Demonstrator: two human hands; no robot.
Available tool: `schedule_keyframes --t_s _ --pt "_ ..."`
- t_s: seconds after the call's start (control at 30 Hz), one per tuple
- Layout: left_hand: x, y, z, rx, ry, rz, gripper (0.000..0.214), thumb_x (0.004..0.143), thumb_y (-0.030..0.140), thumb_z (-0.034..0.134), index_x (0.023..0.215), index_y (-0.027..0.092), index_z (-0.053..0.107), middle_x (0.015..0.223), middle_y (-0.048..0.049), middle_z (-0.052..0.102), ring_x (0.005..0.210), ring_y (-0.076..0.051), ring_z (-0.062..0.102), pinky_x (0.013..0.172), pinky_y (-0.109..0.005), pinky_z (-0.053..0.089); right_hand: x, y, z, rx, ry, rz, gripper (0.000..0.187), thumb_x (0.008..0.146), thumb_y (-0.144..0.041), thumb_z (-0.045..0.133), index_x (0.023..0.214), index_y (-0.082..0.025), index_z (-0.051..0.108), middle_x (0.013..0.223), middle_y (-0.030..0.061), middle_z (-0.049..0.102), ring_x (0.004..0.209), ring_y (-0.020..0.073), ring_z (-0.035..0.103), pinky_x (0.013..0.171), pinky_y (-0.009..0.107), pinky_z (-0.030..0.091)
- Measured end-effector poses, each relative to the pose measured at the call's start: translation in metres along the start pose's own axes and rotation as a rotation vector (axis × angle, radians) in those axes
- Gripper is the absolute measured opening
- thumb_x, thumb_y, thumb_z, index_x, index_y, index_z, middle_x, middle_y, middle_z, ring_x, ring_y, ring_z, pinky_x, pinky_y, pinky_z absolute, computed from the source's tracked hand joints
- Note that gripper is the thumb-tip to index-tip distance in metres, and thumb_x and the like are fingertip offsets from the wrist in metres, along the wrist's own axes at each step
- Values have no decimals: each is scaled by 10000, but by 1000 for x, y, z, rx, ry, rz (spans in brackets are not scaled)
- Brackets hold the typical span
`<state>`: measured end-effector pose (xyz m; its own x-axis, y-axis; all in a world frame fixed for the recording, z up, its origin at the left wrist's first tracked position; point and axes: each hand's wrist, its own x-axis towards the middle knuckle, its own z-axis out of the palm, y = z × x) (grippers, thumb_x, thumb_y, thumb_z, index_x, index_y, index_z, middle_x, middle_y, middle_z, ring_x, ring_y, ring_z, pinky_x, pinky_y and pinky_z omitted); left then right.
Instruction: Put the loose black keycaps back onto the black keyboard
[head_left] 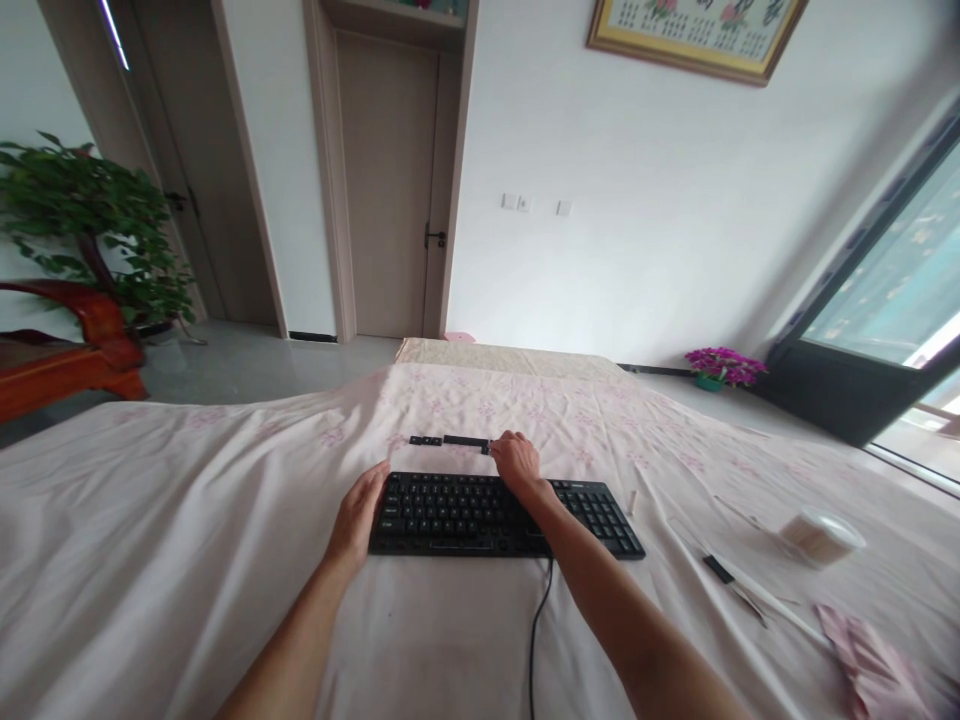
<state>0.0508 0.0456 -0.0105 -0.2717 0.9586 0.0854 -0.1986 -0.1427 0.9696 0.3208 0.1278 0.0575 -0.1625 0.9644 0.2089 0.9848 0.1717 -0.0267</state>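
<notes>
A black keyboard (442, 505) lies on the bed, its cable (534, 630) running toward me. Its bottom row shows bare sockets where keycaps are off. My left hand (358, 515) rests against the keyboard's left edge, fingers stretched out along it. Beyond the keyboard, my right hand (516, 460) reaches across with fingertips pinched at a small black keycap (485, 449). In line with it on the sheet are a long spacebar keycap (465, 441) and several small loose keycaps (426, 441). My right forearm hides part of the keys.
On the right of the flowered sheet (247, 520) lie a tub of cotton swabs (821, 537), a black-bristled brush (720, 570), tweezers (750, 605), a pink cloth (874, 665) and a small pale piece (633, 502). A wooden chair (90, 340) stands at left.
</notes>
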Motion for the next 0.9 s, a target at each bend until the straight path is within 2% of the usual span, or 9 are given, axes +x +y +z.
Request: schedule_keyframes --t_s 0.17,0.37,0.53,0.77,0.9 --pt "-1 7 0 34 -8 -19 463 769 479 644 1127 187 649 1266 -92 612 1227 -241 517 1102 -387 313 19 -8 9 -22 -16 -25 243 903 -253 494 920 -221 735 1030 97 642 1016 214 524 807 284 372" --pt "-1 7 0 19 -21 -20 482 765 447 657 1156 166 625 1290 -119 589 1232 -252 509 1102 -398 308 23 -9 8 -12 -58 -37 197 865 -265 551 928 -245 736 1055 69 656 1030 202 543 829 272 368" --pt "-2 11 2 23 -17 -39 479 753 444 665 1147 172 631 1283 -112 595 1218 -257 521 1093 -400 319 21 -13 8 18 -150 -32 197 837 -321 573 952 -298 732 957 27 703 907 180 620 730 247 398" --pt "-6 16 3 33 -32 -56 475 747 424 664 1145 167 630 1289 -114 590 1212 -255 523 1075 -385 336 21 -22 8 -3 -205 -38 219 834 -306 570 980 -289 733 1000 61 710 946 213 640 768 270 424" --pt "-6 16 3 40 -42 -57 504 741 435 655 1157 152 620 1298 -119 582 1198 -256 532 1045 -372 364 22 -25 7 -22 -219 -52 237 856 -285 551 1020 -247 718 1066 96 687 987 229 630 804 289 424"
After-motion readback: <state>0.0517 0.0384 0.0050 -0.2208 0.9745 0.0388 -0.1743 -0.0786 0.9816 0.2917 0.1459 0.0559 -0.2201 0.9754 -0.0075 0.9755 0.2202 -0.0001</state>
